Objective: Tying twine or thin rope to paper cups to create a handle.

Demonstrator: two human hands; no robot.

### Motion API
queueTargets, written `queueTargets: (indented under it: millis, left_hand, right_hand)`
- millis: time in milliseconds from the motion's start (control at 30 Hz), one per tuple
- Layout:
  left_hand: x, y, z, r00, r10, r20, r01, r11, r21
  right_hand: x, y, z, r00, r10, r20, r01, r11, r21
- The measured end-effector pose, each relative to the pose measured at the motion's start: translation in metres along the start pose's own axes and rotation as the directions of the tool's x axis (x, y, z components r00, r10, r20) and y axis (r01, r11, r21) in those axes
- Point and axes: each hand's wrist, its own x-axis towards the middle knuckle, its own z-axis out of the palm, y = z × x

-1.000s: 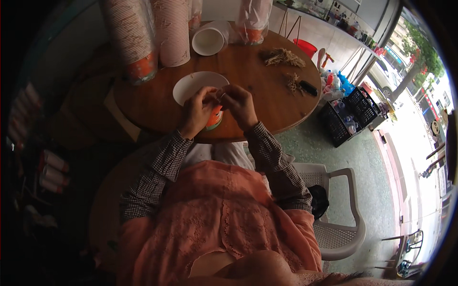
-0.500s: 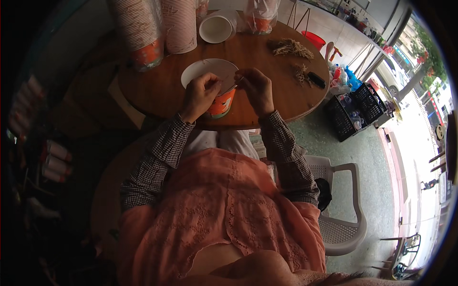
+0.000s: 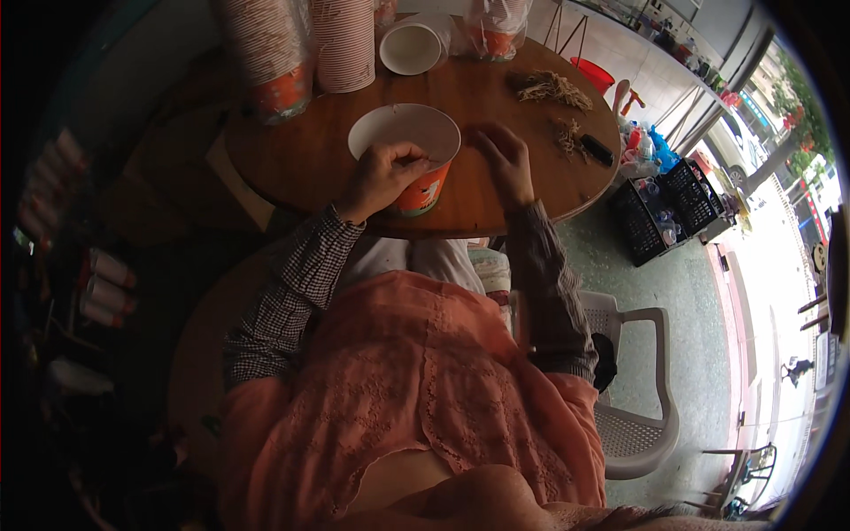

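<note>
A small shop or eatery is suggested by stacks of paper tubs [image 3: 343, 49] on a round wooden worktop [image 3: 496, 93]; a street [image 3: 772, 283] and a tree [image 3: 794, 134] are seen directly outside.

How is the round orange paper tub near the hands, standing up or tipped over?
Upright: the tub shows its white mouth on top, its base on the brown wooden table.

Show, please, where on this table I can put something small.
Bare table lies between the paper tub and the fibre bundles, beyond the right hand; also left of the tub, nearer than the wrapped cup stack. The far side is crowded with stacked cups.
</note>
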Motion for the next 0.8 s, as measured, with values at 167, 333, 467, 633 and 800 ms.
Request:
queueTargets:
  millis: [167,333,467,633,800]
  left_hand:
    - [0.000,-0.003,0.004,0.999,0.039,-0.008,-0.039,0.997,-0.065]
    - [0.000,0.004,0.002,1.000,-0.011,0.026,0.012,0.998,-0.054]
    - [0.000,0.007,0.002,0.998,-0.051,0.043,0.053,0.998,-0.028]
    - [-0.001,0.005,0.001,0.999,-0.009,0.033,0.010,0.999,-0.047]
    - [-0.004,0.004,-0.008,0.998,-0.058,0.016,0.060,0.983,-0.176]
  right_hand:
    - [-0.037,0.009,0.022,0.981,-0.188,-0.054,0.183,0.979,-0.095]
    - [-0.033,0.004,0.031,0.976,-0.214,-0.043,0.204,0.965,-0.164]
    - [-0.031,0.006,0.033,0.977,-0.209,-0.044,0.201,0.971,-0.130]
    - [-0.027,0.006,0.035,0.974,-0.206,-0.097,0.191,0.970,-0.148]
    - [-0.020,-0.008,0.023,0.962,-0.179,-0.206,0.126,0.960,-0.249]
